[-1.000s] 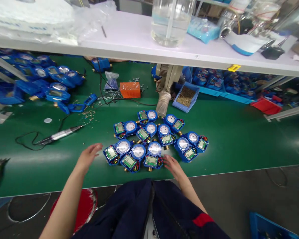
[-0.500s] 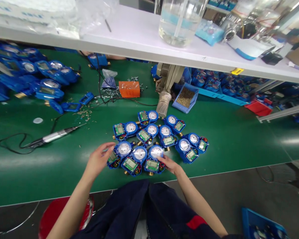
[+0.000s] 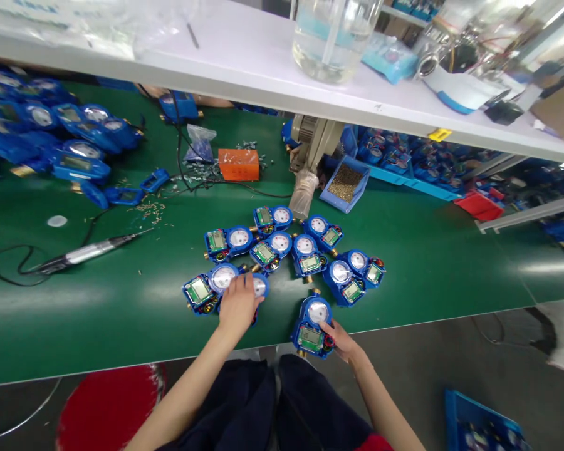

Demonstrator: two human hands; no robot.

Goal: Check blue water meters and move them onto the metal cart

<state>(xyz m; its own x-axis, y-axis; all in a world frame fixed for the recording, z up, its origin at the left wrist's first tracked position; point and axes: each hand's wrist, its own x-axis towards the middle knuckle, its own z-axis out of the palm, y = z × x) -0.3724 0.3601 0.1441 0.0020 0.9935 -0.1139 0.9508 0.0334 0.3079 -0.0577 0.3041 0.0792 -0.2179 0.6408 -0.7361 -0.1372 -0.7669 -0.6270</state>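
Observation:
My right hand (image 3: pixel 342 341) grips a blue water meter (image 3: pixel 313 322) by its right side at the table's front edge. The meter has a round white dial and an uncovered circuit board with a small display. My left hand (image 3: pixel 239 307) lies over another blue water meter (image 3: pixel 260 285), fingers curled around its dial end and hiding most of its lower half. Touching that one on the left is a similar meter (image 3: pixel 199 290) with its board showing. Several more open meters (image 3: pixel 266 252) stand in a loose cluster behind my hands.
An electric screwdriver (image 3: pixel 94 252) with a cord lies left. Behind are an orange box (image 3: pixel 239 165), a blue bin of small brass-coloured parts (image 3: pixel 345 183) and a machine with a wrapped end (image 3: pixel 304 191). A white shelf (image 3: pixel 244 59) overhangs the back. Another person's arm shows beneath it.
My right hand has drawn one meter out of the front row, toward me and rightward. My left hand has moved right, from the leftmost meter onto the one beside it.

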